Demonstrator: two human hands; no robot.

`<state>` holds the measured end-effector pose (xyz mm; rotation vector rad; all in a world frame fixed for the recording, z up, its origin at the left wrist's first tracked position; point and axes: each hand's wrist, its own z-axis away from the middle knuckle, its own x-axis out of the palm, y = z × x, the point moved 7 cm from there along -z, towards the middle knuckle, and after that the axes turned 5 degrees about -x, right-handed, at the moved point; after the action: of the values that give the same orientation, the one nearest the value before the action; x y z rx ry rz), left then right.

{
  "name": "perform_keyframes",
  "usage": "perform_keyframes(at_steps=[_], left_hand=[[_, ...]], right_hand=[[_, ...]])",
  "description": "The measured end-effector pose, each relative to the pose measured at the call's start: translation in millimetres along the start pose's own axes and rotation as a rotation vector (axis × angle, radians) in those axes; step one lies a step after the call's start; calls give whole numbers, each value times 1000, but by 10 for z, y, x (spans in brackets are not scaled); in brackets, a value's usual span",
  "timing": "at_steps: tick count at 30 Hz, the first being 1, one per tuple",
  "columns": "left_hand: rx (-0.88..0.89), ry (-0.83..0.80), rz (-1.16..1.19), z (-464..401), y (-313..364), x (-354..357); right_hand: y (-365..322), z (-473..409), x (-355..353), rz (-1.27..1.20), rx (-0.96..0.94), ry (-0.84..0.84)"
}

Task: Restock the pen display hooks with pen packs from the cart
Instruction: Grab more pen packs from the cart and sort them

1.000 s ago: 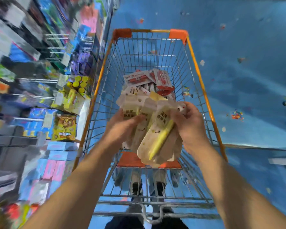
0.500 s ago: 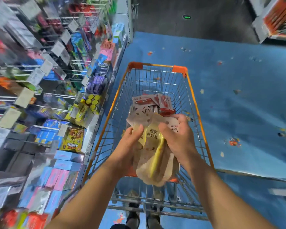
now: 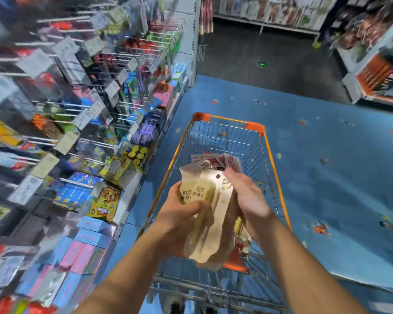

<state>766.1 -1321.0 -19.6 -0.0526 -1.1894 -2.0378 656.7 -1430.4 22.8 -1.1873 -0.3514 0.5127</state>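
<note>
A stack of beige pen packs with yellow pens inside is held above the orange wire cart. My left hand grips the stack from the left, thumb across the front. My right hand holds it from the right, fingers curled over its edge. Red and white packs lie deeper in the cart basket. The display hooks with price tags stick out from the shelving on the left, blurred by motion.
Boxed stationery fills the lower shelves on the left, close to the cart's side. Blue floor spreads to the right. Far shelving stands at the upper right beyond a dark aisle floor.
The view has tilted up and left, bringing the hook wall and far aisle into sight. Both hands have gathered the fanned packs into a tighter stack, lifted above the cart.
</note>
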Motion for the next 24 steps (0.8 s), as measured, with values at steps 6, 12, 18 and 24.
perform_keyframes(at_steps=[6, 12, 18, 24], left_hand=[[31, -10, 17, 151, 104, -235], [65, -20, 70, 357, 154, -303], [86, 1, 119, 585, 161, -220], [92, -42, 228, 855, 22, -154]], right_hand=[[101, 38, 173, -219, 107, 59], [175, 239, 331, -322, 228, 75], [42, 383, 543, -300, 187, -152], [-182, 462, 639, -124, 56, -251]])
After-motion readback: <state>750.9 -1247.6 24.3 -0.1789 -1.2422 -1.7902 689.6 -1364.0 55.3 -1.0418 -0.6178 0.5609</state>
